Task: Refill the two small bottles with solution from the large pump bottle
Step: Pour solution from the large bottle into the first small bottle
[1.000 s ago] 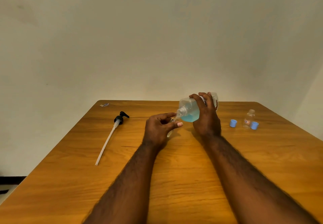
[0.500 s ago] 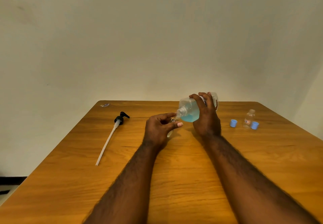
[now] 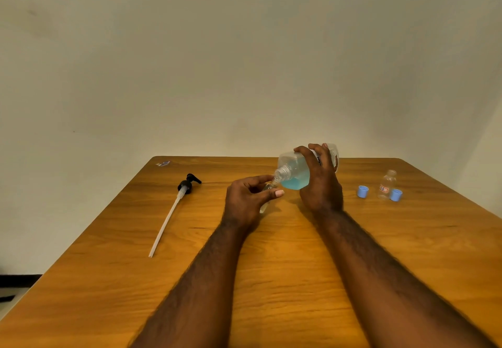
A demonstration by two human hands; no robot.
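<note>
My right hand (image 3: 322, 184) grips the large clear bottle (image 3: 294, 171), tipped on its side with its open neck pointing left and down. Blue solution pools in its lower half. The neck meets the mouth of a small clear bottle (image 3: 264, 206), which my left hand (image 3: 248, 201) pinches between thumb and fingers just above the table; most of that bottle is hidden by the fingers. A second small clear bottle (image 3: 387, 184) with a red-edged label stands uncapped at the right, between two blue caps (image 3: 363, 191) (image 3: 396, 195).
The black pump head with its long white tube (image 3: 173, 209) lies on the wooden table (image 3: 271, 279) to the left. A small wrapper scrap (image 3: 163, 163) lies at the far left corner. A pale wall rises behind the table.
</note>
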